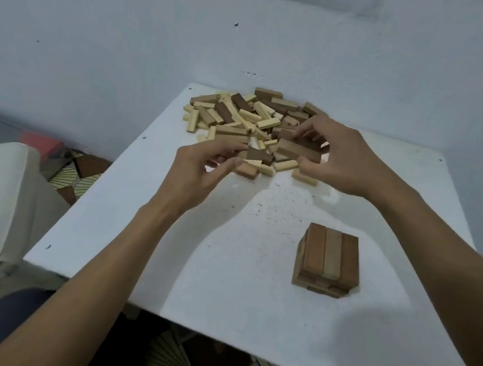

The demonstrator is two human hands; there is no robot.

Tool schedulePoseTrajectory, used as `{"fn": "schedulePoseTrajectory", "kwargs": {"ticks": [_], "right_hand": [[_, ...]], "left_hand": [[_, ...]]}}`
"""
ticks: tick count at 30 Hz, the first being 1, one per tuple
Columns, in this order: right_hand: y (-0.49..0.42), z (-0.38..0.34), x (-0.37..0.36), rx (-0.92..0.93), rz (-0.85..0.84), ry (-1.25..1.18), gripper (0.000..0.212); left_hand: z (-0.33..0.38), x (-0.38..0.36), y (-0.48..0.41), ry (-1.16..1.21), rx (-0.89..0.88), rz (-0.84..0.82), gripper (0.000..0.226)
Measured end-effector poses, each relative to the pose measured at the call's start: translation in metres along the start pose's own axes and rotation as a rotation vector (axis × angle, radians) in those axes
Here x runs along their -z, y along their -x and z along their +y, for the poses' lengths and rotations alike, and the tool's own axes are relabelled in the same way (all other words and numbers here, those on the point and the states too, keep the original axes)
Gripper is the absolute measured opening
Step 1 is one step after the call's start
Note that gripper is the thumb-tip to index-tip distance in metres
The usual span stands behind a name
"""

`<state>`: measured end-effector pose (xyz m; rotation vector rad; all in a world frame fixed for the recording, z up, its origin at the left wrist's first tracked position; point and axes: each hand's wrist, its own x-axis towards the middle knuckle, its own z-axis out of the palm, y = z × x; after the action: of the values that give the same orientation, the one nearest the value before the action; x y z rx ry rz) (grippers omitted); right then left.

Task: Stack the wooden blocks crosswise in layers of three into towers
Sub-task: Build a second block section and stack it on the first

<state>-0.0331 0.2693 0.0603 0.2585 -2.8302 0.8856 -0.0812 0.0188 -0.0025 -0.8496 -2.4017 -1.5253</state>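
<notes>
Left hand (198, 173) pinches one dark block (259, 155) at the near edge of the loose pile (237, 114) on the far side of the table (134, 230). Right hand (342, 160) grips brown blocks (299, 150) over the pile. A low tower (329, 257) stands near right, well apart.

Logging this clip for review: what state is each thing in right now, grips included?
Left grip: pinches a dark block at the pile's near edge.
Right grip: holds brown blocks together over the pile.
Pile: loose, unsorted, at the far end of the table.
Tower: upright, crosswise layers, top layer complete with three blocks.
</notes>
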Motion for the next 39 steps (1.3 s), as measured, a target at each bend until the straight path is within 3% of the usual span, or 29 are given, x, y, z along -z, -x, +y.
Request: {"fn": "schedulePoseTrajectory", "kwargs": {"ticks": [10,24,31,35,39], "right_hand": [[0.054,-0.094,-0.046,0.092,-0.203,0.014,0.030],[0.106,-0.081,-0.138,0.019,-0.176,0.047,0.031],[0.109,-0.078,-0.143,-0.044,-0.158,0.043,0.051],[0.110,-0.078,-0.144,-0.059,-0.152,-0.002,0.053],[0.112,-0.075,-0.144,-0.071,-0.135,-0.021,0.053]], "left_hand": [[0.001,0.041,0.074,0.017,0.121,-0.054,0.017],[-0.029,0.057,0.106,-0.351,-0.010,-0.368,0.016],[-0.019,0.059,0.111,-0.248,0.100,-0.382,0.036],[-0.014,0.056,0.113,-0.372,0.069,-0.418,0.068],[-0.016,0.053,0.111,-0.373,0.063,-0.433,0.070]]}}
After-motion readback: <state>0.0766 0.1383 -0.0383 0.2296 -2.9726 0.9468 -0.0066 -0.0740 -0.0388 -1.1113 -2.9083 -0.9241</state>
